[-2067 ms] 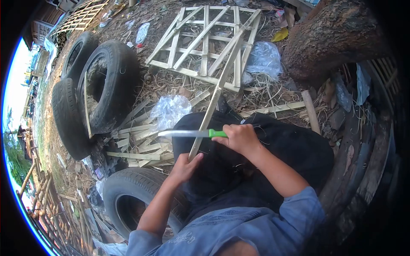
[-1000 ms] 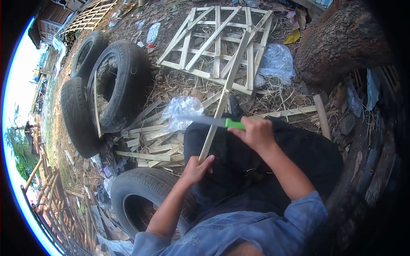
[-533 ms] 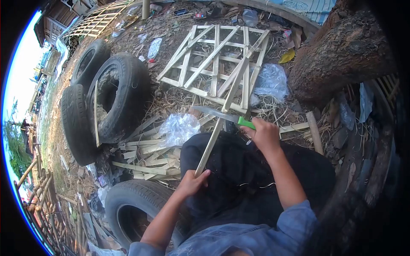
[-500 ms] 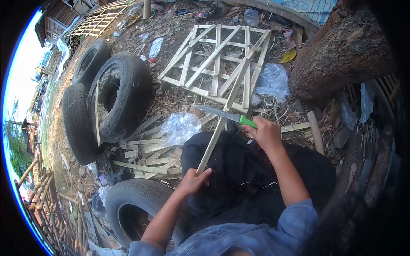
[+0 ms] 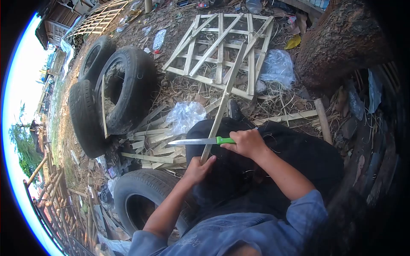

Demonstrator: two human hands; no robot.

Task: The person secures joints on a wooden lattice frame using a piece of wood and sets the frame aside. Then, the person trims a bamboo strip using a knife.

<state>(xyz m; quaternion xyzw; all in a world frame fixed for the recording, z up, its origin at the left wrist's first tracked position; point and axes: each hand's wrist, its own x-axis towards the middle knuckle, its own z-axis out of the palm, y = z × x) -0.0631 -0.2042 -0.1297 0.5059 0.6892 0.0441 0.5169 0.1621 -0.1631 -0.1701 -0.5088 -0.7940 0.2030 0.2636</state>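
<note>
Strip (image 5: 219,117), long and pale, ran toward one o'clock from the left hand (image 5: 200,169), which was closed around its near end. The right hand (image 5: 247,143), at two o'clock from the left, clasped the green handle (image 5: 224,140) of a knife (image 5: 194,141), its blade crossing over the strip and pointing to nine o'clock. A tyre (image 5: 156,178) lay at eight o'clock from the left hand, loose strips (image 5: 158,159) at ten, and a clear plastic bag (image 5: 186,116) just beside them. Farther off, three more tyres (image 5: 143,81) were grouped toward ten o'clock, and a slatted lattice (image 5: 220,53) lay at twelve.
</note>
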